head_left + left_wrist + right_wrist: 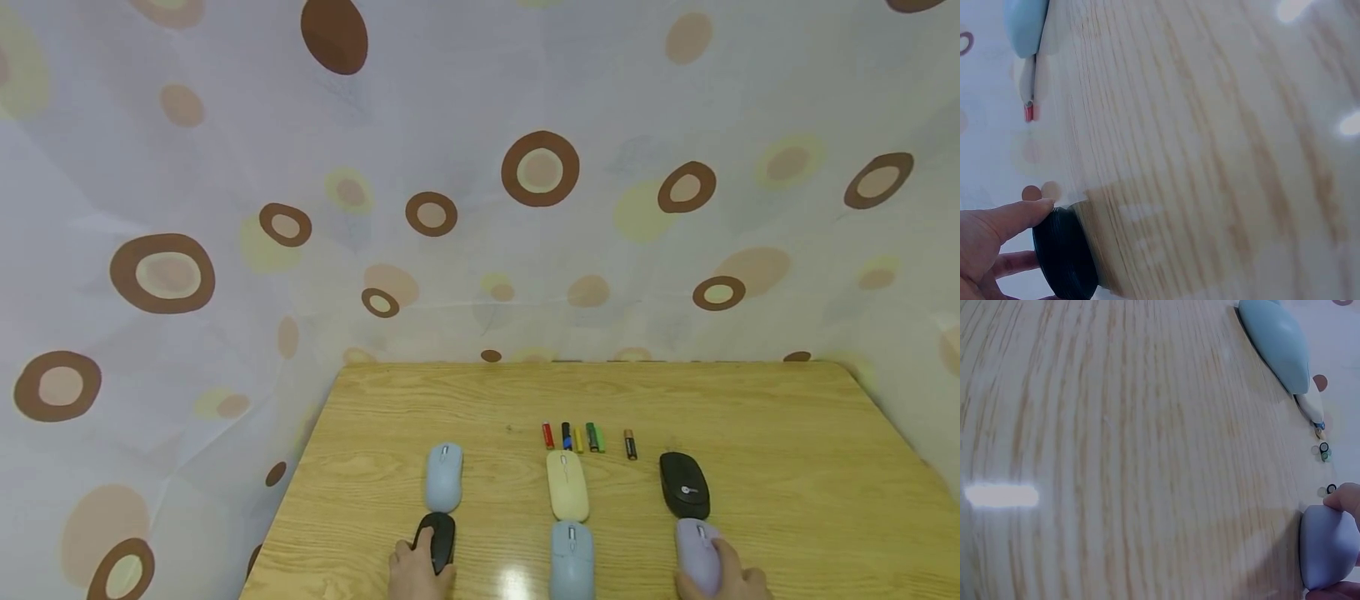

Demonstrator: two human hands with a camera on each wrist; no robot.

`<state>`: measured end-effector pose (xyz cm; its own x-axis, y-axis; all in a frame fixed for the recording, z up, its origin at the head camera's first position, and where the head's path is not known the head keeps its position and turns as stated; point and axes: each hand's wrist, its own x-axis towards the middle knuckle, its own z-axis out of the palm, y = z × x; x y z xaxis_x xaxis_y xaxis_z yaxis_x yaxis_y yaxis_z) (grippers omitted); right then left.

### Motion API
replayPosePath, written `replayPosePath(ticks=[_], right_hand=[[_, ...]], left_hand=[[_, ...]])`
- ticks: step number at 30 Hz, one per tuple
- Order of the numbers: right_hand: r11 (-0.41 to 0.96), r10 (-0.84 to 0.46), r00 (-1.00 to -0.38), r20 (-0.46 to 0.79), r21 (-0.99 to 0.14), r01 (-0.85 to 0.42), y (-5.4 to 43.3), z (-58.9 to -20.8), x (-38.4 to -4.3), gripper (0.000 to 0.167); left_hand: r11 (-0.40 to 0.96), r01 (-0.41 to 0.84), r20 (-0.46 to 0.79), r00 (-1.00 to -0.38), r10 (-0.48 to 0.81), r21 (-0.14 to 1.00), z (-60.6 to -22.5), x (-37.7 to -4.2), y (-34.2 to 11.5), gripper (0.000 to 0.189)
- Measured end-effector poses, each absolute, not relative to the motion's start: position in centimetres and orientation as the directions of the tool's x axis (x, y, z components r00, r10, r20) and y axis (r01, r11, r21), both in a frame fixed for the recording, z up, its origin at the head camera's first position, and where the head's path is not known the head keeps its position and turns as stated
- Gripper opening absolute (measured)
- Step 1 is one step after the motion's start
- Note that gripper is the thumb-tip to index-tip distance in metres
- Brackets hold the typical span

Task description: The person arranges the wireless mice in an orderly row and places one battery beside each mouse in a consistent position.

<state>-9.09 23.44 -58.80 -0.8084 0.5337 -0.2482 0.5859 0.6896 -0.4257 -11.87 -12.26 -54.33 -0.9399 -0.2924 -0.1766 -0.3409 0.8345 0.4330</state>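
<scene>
On the wooden table, my left hand [416,575] grips a black computer mouse [444,542], one finger lying over its top and the thumb at its right side. A light blue mouse [444,477] sits just beyond that one. My right hand [737,579] holds a lavender mouse [697,557] by its sides. Directly past it lies another black mouse [684,483] with a small logo. In the left wrist view the black mouse [1065,253] is under the fingers; in the right wrist view the lavender mouse [1327,547] is pinched between them.
Between the hands, a pale yellow mouse [567,487] lies beyond a second blue mouse [572,560]. Farther back stand in a row a red battery [548,435], a black-and-copper battery [630,444] and several others. Patterned cloth [480,250] hangs behind the table [420,392].
</scene>
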Motion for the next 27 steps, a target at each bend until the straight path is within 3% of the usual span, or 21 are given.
replayPosePath(ticks=[12,19,23,27], right_hand=[[0.716,0.548,-0.814,-0.193,-0.395,0.576,22.6,-58.3,-9.0,0.08],[0.707,0.541,-0.817,-0.199,-0.419,0.57,22.9,-58.5,-9.0,0.093],[0.74,0.471,-0.855,-0.217,-0.43,0.517,23.7,-57.3,-9.7,0.102],[0.809,0.383,-0.92,-0.082,-0.45,0.378,24.1,-55.6,-10.8,0.085]], left_hand=[[0.848,-0.337,-0.162,-0.941,-0.297,0.41,-54.4,-11.9,-12.1,0.05],[0.849,-0.336,-0.163,-0.942,-0.295,0.406,-54.4,-11.8,-12.1,0.051],[0.848,-0.337,-0.158,-0.941,-0.298,0.409,-54.4,-11.8,-12.1,0.051],[0.844,-0.342,-0.158,-0.94,-0.303,0.413,-54.5,-11.8,-12.1,0.051]])
